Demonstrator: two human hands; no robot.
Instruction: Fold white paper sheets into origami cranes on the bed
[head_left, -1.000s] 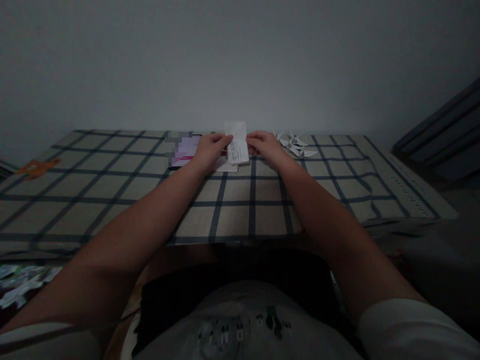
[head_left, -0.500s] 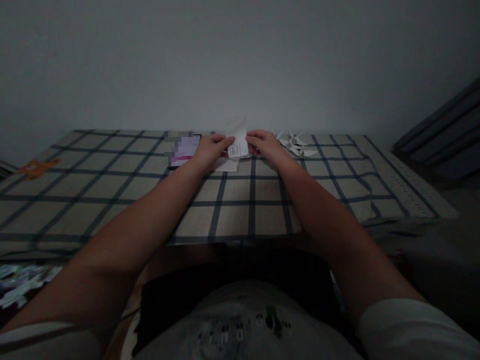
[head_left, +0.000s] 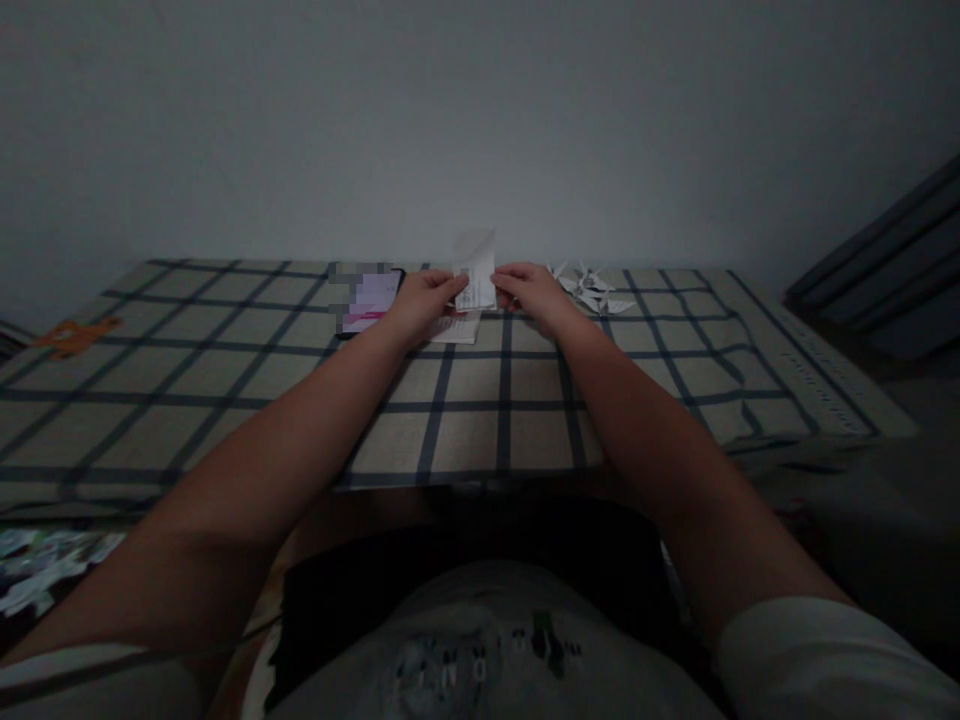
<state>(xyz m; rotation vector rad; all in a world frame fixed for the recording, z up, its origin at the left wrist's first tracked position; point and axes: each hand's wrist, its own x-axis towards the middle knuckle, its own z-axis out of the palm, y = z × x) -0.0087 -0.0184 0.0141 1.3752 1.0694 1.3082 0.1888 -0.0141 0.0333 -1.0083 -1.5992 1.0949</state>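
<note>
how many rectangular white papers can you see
2. One rectangular white printed paper is held between the left grip and right grip; another, a flat white printed sheet, lies on the blue-striped beige cloth, partly hidden behind the left grip. More may be hidden beneath.

Shirt (head_left: pixel 487 620): we make out 2 letters, N and O. Print on paper (head_left: pixel 475 270), phone (head_left: pixel 373 296), cloth (head_left: pixel 465 430): illegible to us.

A table (head_left: pixel 469 440) crosses mid-frame, a wall (head_left: pixel 480 130) behind it. At centre, a paper slip (head_left: pixel 475 262) sits between left hand (head_left: pixel 424 302) and right hand (head_left: pixel 531 292); just below, more paper (head_left: pixel 456 330). Left of centre, a phone (head_left: pixel 373 298); right, folded papers (head_left: pixel 591 288).
</note>
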